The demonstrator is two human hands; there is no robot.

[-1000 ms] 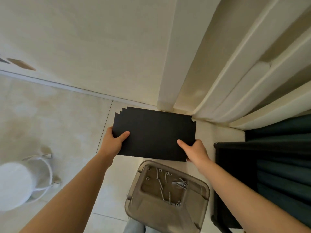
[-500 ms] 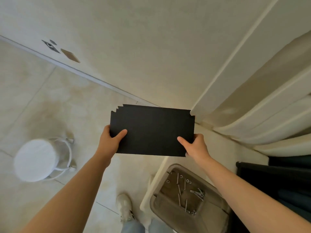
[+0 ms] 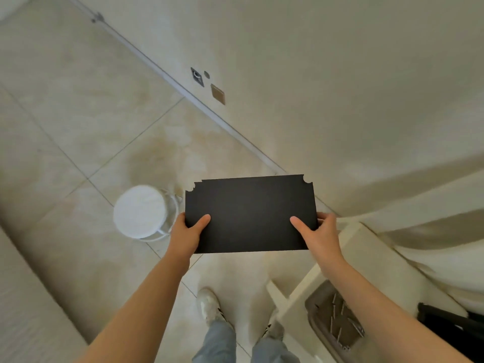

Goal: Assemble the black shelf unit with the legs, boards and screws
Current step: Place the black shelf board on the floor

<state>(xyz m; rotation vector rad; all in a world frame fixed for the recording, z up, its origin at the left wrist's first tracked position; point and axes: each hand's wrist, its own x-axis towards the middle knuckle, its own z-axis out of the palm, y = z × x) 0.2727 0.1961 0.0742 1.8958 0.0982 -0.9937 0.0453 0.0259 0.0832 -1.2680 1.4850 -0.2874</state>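
I hold a stack of black shelf boards (image 3: 250,213) flat in front of me, above the tiled floor. The boards are rectangular with notched corners, and the far edges are slightly staggered. My left hand (image 3: 187,233) grips the near left corner, thumb on top. My right hand (image 3: 320,235) grips the near right corner the same way. A grey-brown tray (image 3: 318,319) with several silver screws (image 3: 340,320) sits at the lower right on a pale surface. A black frame part (image 3: 445,320) shows at the right edge.
A white round stool (image 3: 141,210) stands on the floor just left of the boards. A cream wall (image 3: 314,74) runs diagonally behind, with a small socket and a brown patch. My feet (image 3: 209,305) are below. Pale furniture (image 3: 419,231) fills the right.
My view has swung left and down, away from the tray and the dark frame. Both hands keep the same grip on the boards. The white stool is now close beside my left hand.
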